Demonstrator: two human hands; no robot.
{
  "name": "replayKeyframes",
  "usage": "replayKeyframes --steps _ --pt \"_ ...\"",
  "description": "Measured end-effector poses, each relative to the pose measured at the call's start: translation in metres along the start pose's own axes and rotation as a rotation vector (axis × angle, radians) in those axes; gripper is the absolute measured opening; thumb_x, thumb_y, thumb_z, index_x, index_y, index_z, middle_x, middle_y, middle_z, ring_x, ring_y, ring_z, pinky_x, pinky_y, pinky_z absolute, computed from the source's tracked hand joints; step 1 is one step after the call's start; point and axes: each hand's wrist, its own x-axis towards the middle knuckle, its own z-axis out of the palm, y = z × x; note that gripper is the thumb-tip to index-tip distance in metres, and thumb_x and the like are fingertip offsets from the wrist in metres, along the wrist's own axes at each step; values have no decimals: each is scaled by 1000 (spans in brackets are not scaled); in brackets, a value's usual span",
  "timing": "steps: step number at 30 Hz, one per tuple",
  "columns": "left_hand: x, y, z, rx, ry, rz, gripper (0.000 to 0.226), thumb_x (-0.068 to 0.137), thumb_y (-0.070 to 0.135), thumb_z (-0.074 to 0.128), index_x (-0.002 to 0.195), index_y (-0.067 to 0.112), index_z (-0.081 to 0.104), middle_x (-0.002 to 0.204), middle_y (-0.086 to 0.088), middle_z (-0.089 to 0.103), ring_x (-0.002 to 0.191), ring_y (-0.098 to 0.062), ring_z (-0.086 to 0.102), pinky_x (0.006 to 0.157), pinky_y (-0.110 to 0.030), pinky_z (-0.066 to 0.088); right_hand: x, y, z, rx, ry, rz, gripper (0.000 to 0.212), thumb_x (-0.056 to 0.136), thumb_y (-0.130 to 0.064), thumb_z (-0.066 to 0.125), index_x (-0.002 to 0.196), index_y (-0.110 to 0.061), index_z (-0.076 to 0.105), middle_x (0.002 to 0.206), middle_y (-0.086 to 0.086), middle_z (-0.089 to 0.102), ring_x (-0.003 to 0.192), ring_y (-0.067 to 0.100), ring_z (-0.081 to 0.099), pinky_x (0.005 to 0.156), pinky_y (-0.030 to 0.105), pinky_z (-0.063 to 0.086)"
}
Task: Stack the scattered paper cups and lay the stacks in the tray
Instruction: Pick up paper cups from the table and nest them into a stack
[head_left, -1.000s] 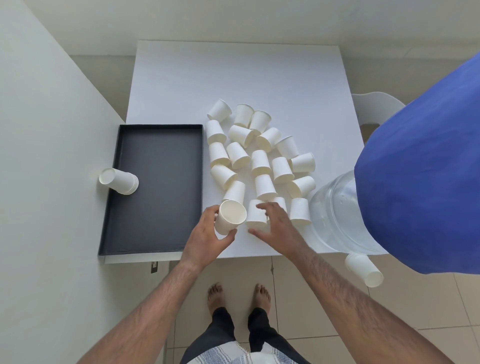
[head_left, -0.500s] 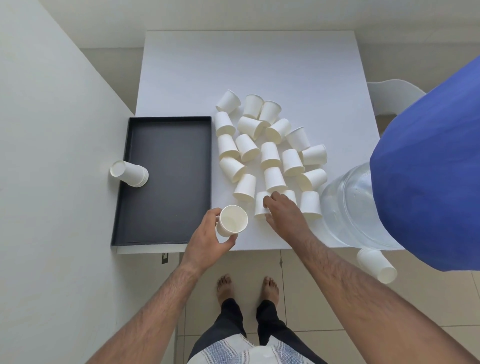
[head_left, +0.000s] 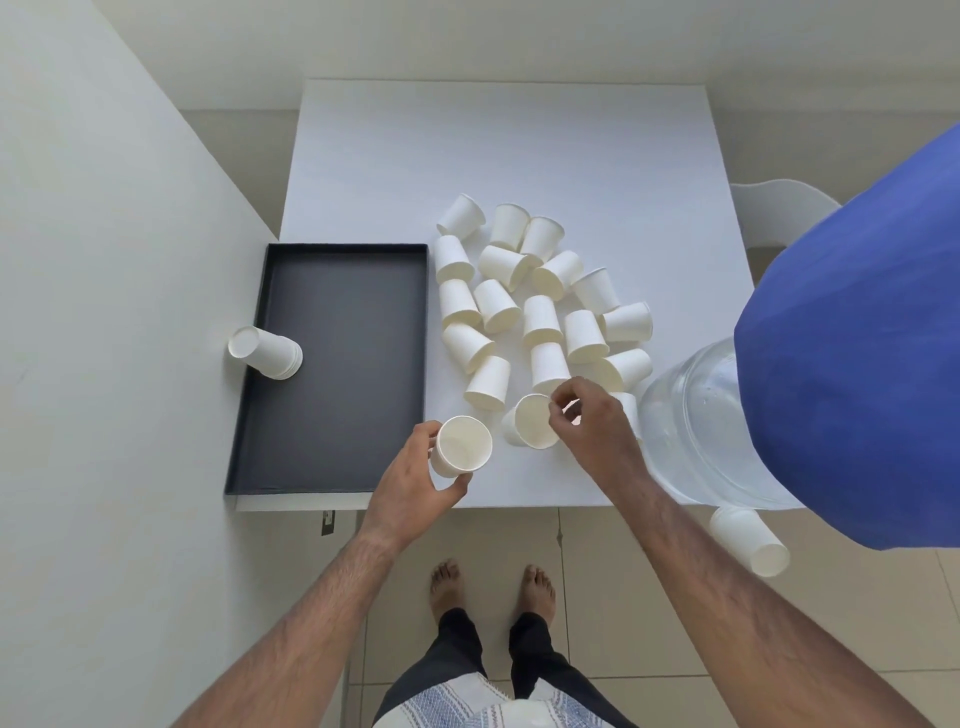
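Note:
Several white paper cups (head_left: 540, 317) lie scattered upside down and on their sides on the white table (head_left: 498, 156), right of a black tray (head_left: 332, 457). A short stack of cups (head_left: 267, 353) lies on its side at the tray's left edge. My left hand (head_left: 415, 478) grips one cup (head_left: 462, 447) with its mouth toward me, near the table's front edge. My right hand (head_left: 592, 431) pinches the rim of a second cup (head_left: 532, 428), mouth up, just right of the first.
A clear water jug (head_left: 696, 431) stands at the table's front right corner, partly behind a large blue shape (head_left: 857, 364). Another cup stack (head_left: 748, 540) shows below the jug. A wall runs along the left. My bare feet are on the tiled floor.
My right hand has turned a cup from the pile mouth up and now pinches its rim. My left hand still holds its cup, shifted slightly toward the front edge.

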Motion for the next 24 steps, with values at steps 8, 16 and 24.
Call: replayKeyframes --steps 8,16,24 --pt "2 8 4 -3 7 -21 69 89 41 84 141 34 39 131 21 58 118 -8 57 92 -34 56 -12 -24 -5 486 87 131 8 89 -18 79 91 -22 72 87 -9 77 72 10 72 60 23 57" --pt "4 15 7 35 24 40 72 87 42 87 142 31 43 133 16 58 118 -9 58 94 -33 56 -27 -30 20 273 -42 -35 14 91 -19 76 90 -28 65 89 -13 71 79 10 68 67 12 49" --pt "0 25 12 -25 18 55 73 86 44 87 141 37 38 128 27 54 117 -5 59 92 -25 51 -30 -34 27 191 4 -99 11 91 -15 77 91 -21 68 92 -8 69 81 10 65 68 9 44"
